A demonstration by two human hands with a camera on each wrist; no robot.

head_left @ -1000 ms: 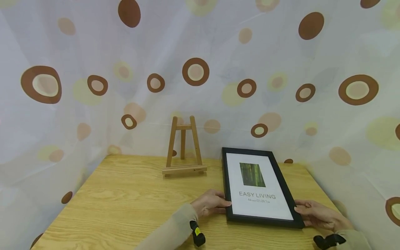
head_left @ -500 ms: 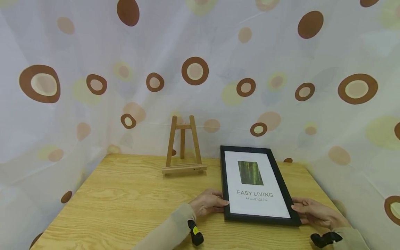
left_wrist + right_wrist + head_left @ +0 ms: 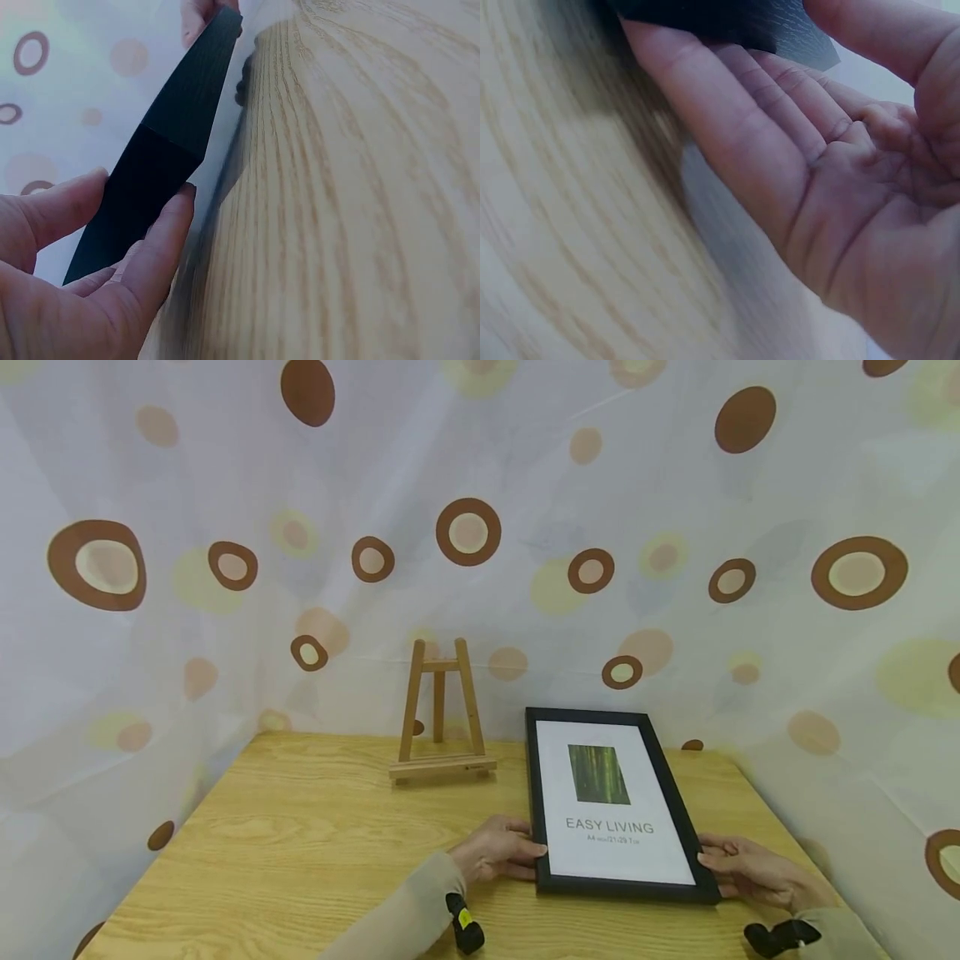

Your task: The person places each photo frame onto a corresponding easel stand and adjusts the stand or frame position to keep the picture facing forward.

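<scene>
A black picture frame point(image 3: 592, 886) with a white "EASY LIVING" sheet and a small green forest picture is at the right of the table. My left hand point(image 3: 498, 850) grips its left side near the front corner, thumb on top and fingers beneath. On the opposite side my right hand point(image 3: 757, 870) holds the frame in the same way. The left wrist view shows the frame's edge point(image 3: 150, 169) between thumb and fingers, tilted and a little above the wood. In the right wrist view, the fingers point(image 3: 727, 112) reach under the black edge.
A small wooden easel point(image 3: 442, 766) stands at the back of the table point(image 3: 300, 843), left of the frame, with nothing on its ledge. A white curtain point(image 3: 330, 485) with brown dots rises behind the table and along both sides.
The picture frame has shifted slightly to the left, together with both hands. Their hold on it looks the same, and the easel stays in place.
</scene>
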